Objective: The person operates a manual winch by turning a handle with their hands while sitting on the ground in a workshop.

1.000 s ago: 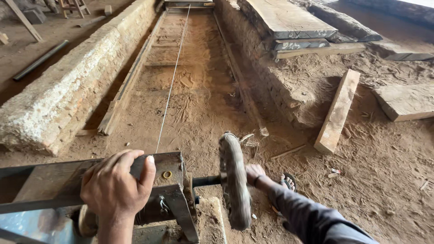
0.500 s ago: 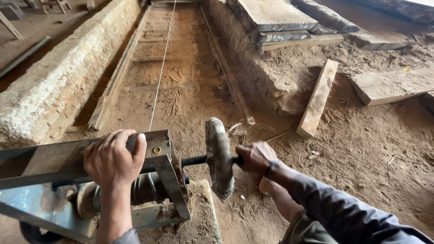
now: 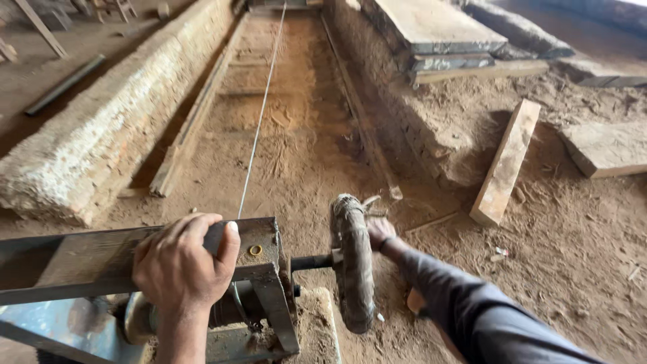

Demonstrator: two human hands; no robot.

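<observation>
Gripping the steel frame bar (image 3: 121, 259) in my closed left hand (image 3: 178, 266) | right hand (image 3: 379, 231) wrapped on the far rim of the crank wheel (image 3: 352, 263) — grip partly hidden | wheel on its shaft beside the frame, cable (image 3: 259, 121) running down the sawdust pit (image 3: 296, 148) | advice: brace left, turn evenly — keep sleeve off the rim.

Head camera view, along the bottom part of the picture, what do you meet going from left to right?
Left hand gripping the metal frame → axle rod → handwheel → right hand on the wheel's far side → wooden plank lying on the sawdust.
</observation>
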